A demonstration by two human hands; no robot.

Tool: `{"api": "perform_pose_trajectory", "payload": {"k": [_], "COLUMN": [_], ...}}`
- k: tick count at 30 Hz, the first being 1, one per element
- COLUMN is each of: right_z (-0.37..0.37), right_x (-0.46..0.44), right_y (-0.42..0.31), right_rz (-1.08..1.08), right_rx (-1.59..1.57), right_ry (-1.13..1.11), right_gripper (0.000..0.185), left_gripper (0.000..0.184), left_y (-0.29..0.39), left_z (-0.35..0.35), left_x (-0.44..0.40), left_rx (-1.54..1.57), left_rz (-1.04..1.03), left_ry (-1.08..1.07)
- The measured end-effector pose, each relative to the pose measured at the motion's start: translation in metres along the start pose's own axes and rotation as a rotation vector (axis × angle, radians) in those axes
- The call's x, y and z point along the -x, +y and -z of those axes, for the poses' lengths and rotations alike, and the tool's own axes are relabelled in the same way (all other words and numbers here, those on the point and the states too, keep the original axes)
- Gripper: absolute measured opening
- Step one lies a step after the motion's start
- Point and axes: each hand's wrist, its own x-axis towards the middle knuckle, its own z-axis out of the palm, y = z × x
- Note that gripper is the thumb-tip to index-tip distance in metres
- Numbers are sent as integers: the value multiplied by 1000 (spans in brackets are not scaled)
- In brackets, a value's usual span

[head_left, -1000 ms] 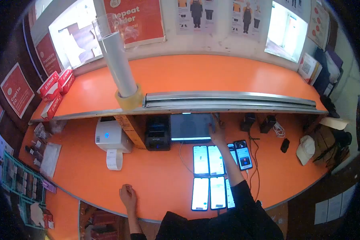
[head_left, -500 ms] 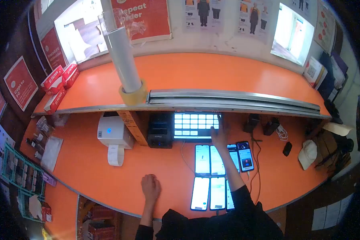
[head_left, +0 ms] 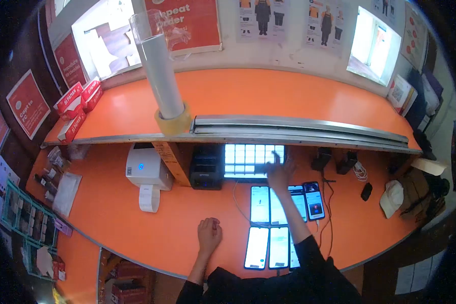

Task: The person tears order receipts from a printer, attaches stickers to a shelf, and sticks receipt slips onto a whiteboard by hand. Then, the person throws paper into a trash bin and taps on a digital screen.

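My right hand [head_left: 278, 175] reaches over the phones to a lit touchscreen [head_left: 248, 162] that shows a grid of tiles. Its fingers are stretched out, one of them in front of the screen; I cannot tell if it touches the glass. Below it lie several lit smartphones [head_left: 259, 204] in two rows, some partly hidden by my right forearm. My left hand [head_left: 209, 235] rests on the orange counter [head_left: 187, 253] to the left of the phones, its fingers curled in, with nothing visible in them. A black receipt printer [head_left: 206, 169] stands left of the screen.
A white label printer [head_left: 148, 169] with paper hanging out stands further left. Overhead, a shelf [head_left: 289, 96] holds a plastic roll [head_left: 162, 76] and red boxes [head_left: 73, 109]. Cables, small black speakers [head_left: 346, 162], a computer mouse [head_left: 367, 191] and a white cap [head_left: 391, 199] lie right.
My left hand has slid right along the counter, closer to the phones. My right hand has shifted slightly over the touchscreen, and its fingers are more spread. The view has moved a little.
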Motion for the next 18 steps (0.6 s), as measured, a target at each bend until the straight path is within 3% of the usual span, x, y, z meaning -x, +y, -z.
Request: {"api": "perform_pose_trajectory", "payload": {"k": [3, 6, 10, 13, 18], "right_z": [3, -2, 19, 9, 5], "right_x": [-28, -34, 5, 31, 26], "right_y": [13, 17, -6, -3, 6], "right_rz": [5, 69, -39, 137, 61], "right_rx": [-114, 38, 28, -23, 9], "right_ry": [-18, 116, -102, -3, -78], "right_gripper": [52, 51, 49, 41, 46], "left_gripper": [10, 12, 13, 13, 12], "left_y": [-1, 0, -4, 0, -1], "left_z": [0, 1, -2, 1, 0], "left_x": [-2, -1, 0, -1, -1], "left_rx": [0, 23, 6, 3, 28], "left_rz": [2, 10, 6, 2, 3], "left_ry": [7, 2, 12, 3, 21]}}
